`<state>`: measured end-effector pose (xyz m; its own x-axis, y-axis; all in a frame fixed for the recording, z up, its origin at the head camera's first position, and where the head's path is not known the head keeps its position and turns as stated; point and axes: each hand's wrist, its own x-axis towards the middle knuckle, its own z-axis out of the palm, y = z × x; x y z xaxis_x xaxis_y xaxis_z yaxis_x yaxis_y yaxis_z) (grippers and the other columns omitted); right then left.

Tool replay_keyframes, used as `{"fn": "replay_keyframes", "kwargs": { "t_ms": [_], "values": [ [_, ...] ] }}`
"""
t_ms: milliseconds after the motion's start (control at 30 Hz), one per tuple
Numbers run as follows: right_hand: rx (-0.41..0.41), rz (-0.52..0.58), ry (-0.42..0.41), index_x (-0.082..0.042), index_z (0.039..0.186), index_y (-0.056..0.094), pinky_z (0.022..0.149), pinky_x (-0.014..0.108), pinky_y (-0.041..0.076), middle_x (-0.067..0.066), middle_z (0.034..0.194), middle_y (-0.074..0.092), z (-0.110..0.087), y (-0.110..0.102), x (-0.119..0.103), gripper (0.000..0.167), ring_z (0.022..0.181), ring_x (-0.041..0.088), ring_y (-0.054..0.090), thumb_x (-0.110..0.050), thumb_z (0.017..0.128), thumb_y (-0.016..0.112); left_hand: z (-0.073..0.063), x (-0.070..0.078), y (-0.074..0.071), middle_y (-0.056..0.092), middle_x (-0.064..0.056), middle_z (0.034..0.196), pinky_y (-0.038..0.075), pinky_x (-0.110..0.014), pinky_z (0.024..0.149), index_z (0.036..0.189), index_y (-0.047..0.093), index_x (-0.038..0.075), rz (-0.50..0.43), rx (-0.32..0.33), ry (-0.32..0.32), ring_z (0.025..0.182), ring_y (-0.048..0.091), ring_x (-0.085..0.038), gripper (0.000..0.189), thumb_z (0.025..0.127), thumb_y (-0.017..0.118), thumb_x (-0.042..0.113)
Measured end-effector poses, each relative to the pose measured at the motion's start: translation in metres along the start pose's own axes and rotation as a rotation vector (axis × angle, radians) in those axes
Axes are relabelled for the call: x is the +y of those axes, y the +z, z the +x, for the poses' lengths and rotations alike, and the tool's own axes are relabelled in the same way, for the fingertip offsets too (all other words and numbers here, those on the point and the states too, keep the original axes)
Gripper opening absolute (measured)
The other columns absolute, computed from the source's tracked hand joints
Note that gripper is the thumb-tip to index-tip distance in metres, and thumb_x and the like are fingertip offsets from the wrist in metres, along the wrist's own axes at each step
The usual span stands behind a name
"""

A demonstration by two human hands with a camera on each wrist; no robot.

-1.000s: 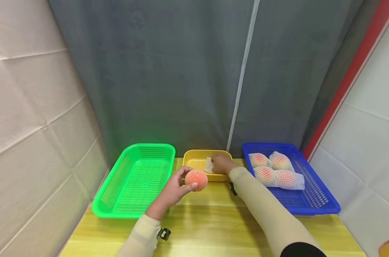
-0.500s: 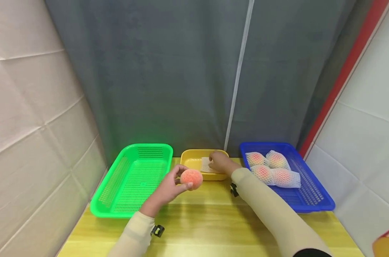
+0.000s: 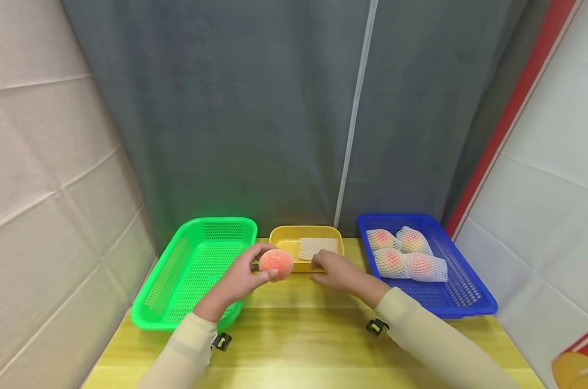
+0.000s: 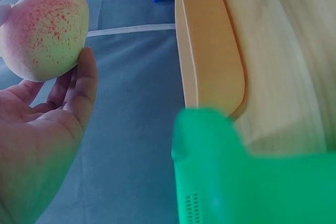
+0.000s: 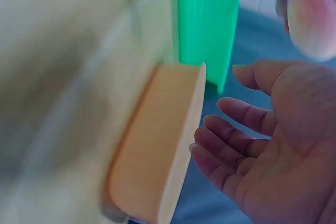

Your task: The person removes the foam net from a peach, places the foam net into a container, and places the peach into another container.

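Note:
A pink-red peach (image 3: 276,264) is held by my left hand (image 3: 240,275) between thumb and fingers, above the wooden table. In the left wrist view the peach (image 4: 50,32) shows pale yellow-green with red speckles. My right hand (image 3: 339,274) hovers at the near edge of the yellow tray (image 3: 284,234), its fingers loosely bent. Nothing lies between those fingers in the right wrist view, where the hand (image 5: 278,145) faces the peach. Flat inside the tray lies a white foam net sleeve (image 3: 317,247).
A green basket (image 3: 211,270) stands at the left. On the right, a blue basket (image 3: 461,270) holds several peaches in foam nets (image 3: 422,266). Behind the table hangs a grey curtain (image 3: 225,119).
My right hand has come out of the yellow tray toward me, leaving the foam net in it. The left hand, still gripping the peach, has shifted slightly left.

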<state>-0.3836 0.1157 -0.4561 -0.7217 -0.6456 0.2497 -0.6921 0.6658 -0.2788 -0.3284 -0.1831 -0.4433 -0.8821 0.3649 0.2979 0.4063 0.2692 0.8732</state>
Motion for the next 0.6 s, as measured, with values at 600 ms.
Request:
{"fn": "replay_keyframes", "kwargs": {
  "t_ms": [600],
  "values": [
    [-0.051,0.140,0.060,-0.014,0.102,0.070,0.080,0.033,0.056,-0.009,0.095,0.060,-0.081,0.025,-0.010,0.012,0.087,0.007,0.057,-0.019,0.102,0.081,0.001,-0.008,-0.054,0.064,-0.015,0.141,0.060,-0.040,0.091,0.147,0.058,0.009,0.114,0.030,-0.024,0.112,0.071,-0.030,0.051,0.103,0.079,0.024]
  ]
}}
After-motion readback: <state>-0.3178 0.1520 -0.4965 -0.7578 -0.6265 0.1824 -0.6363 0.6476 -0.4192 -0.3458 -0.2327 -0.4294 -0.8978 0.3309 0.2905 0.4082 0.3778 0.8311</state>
